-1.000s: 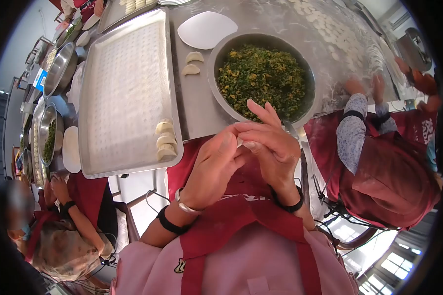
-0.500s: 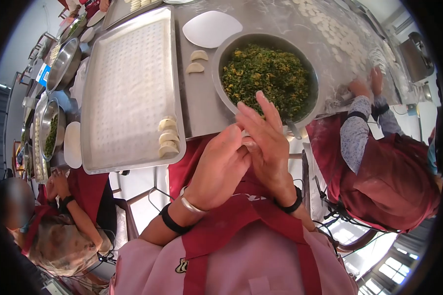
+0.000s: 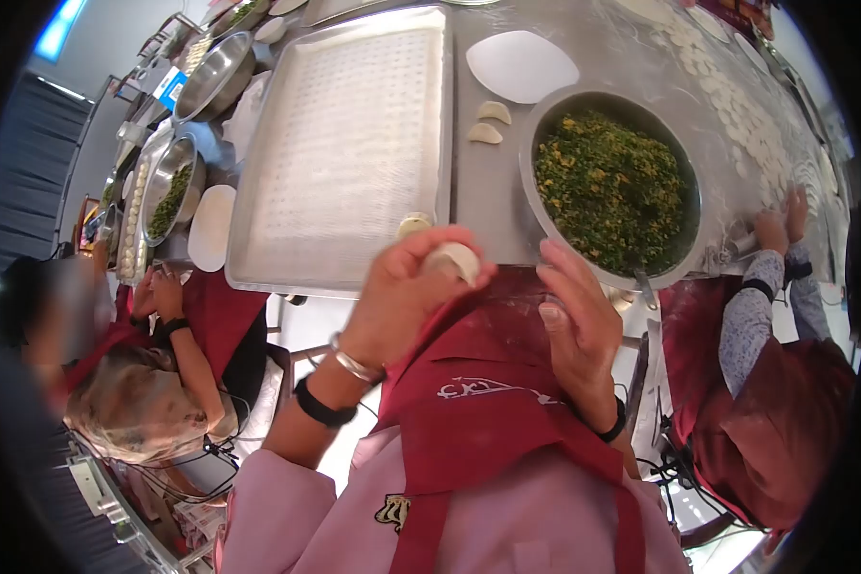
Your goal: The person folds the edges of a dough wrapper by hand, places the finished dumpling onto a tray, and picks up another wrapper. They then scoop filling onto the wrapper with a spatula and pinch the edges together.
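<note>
One dumpling [image 3: 459,260] in curled left hand [image 3: 402,292], empty right hand [image 3: 585,330] half-open, two dumplings [image 3: 495,112] near bowl [image 3: 607,99]

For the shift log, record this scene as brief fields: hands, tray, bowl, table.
Left hand: holding a pale, curved dough piece
Right hand: open, apart from the left
Tray: shallow, rectangular, silver metal; a pale dumpling shows beside the left hand
Bowl: round steel, containing chopped green-and-yellow filling
Table: grey metal; two pale half-moon dumplings lie between tray and bowl
</note>
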Tool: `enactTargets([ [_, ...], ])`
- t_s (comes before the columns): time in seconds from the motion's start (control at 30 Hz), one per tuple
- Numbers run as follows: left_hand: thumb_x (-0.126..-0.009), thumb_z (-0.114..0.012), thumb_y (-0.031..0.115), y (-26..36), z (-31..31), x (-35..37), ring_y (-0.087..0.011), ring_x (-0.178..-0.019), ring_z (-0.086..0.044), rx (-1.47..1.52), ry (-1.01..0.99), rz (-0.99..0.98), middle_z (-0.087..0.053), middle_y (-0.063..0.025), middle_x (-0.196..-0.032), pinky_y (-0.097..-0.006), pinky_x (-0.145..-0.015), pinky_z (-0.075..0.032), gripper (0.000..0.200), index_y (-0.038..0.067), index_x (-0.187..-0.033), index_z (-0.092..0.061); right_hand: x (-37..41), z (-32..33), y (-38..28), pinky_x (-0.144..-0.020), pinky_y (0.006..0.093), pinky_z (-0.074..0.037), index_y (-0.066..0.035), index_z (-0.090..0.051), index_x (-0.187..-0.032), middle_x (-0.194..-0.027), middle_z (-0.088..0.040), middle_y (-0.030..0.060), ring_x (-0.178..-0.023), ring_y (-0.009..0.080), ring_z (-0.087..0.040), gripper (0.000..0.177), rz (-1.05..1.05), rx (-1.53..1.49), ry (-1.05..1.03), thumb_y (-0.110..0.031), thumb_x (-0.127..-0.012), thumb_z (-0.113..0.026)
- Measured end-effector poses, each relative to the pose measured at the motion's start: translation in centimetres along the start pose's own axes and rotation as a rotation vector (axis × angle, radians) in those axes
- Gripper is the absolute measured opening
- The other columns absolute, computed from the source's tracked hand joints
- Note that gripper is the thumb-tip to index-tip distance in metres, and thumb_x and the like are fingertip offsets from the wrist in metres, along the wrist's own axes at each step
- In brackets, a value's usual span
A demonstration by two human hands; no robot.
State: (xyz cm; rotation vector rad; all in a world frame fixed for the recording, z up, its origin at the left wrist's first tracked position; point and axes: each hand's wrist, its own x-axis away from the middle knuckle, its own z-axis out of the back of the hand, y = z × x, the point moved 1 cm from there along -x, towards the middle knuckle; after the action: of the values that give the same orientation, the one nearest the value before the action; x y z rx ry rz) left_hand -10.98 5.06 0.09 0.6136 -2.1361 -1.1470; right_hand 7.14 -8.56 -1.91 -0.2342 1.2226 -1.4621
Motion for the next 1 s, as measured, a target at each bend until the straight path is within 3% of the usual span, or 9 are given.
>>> enactTargets([
  [0.07,-0.091,-0.06,-0.002,1.8,2.3,-1.1,-0.0226,-0.109,-0.068,-0.287,0.095,-0.097,-0.068,-0.0123,-0.112,-0.0316,-0.095,-0.054,0.037,-0.004,-0.128,-0.059,0.4,-0.2,-0.1,-0.102,0.0405,-0.049,0.003,-0.069,-0.107,-0.127,-0.066,0.0203,-0.12,0.0355,-0.063,0.023,-0.064,-0.068,0.013,0.001,-0.084,-0.071],
  [0.23,-0.086,-0.062,-0.003,2.9,7.4,-6.9,-0.0131,-0.092,-0.068,-0.741,0.234,-0.22,-0.071,-0.0083,-0.101,-0.025,-0.084,-0.054,0.03,-0.005,-0.115,-0.069,1.2,-0.6,0.2,-0.098,0.0369,-0.051,0.002,-0.071,-0.106,-0.127,-0.067,0.0188,-0.118,0.0327,-0.065,0.023,-0.176,-0.18,-0.02,0.004,-0.083,-0.07],
  [0.47,-0.081,-0.062,-0.005,-0.7,10.5,-11.1,-0.0109,-0.082,-0.065,-0.932,0.301,-0.148,-0.073,-0.0079,-0.093,-0.0243,-0.071,-0.052,0.03,-0.004,-0.108,-0.073,2.3,-0.2,1.1,-0.095,0.0351,-0.053,0.003,-0.071,-0.104,-0.124,-0.068,0.0188,-0.113,0.0303,-0.067,0.02,-0.24,-0.176,-0.006,0.006,-0.084,-0.07],
  [0.77,-0.08,-0.065,-0.003,-1.6,10.8,-11.7,-0.0139,-0.082,-0.066,-0.962,0.327,-0.132,-0.073,-0.0111,-0.094,-0.0258,-0.074,-0.053,0.028,-0.005,-0.107,-0.073,2.2,-0.2,1.1,-0.092,0.0332,-0.055,0.004,-0.071,-0.104,-0.12,-0.07,0.0189,-0.109,0.0284,-0.069,0.018,-0.271,-0.233,-0.013,0.005,-0.086,-0.068],
  [1.0,-0.078,-0.066,0.003,-2.4,11.1,-11.8,-0.0227,-0.083,-0.069,-1.296,0.319,-0.306,-0.073,-0.0141,-0.098,-0.0324,-0.078,-0.055,0.027,0.001,-0.104,-0.076,2.8,-0.7,2.6,-0.092,0.0345,-0.055,0.002,-0.071,-0.104,-0.12,-0.07,0.0182,-0.109,0.0294,-0.069,0.019,-0.27,-0.234,-0.016,0.003,-0.086,-0.069],
])
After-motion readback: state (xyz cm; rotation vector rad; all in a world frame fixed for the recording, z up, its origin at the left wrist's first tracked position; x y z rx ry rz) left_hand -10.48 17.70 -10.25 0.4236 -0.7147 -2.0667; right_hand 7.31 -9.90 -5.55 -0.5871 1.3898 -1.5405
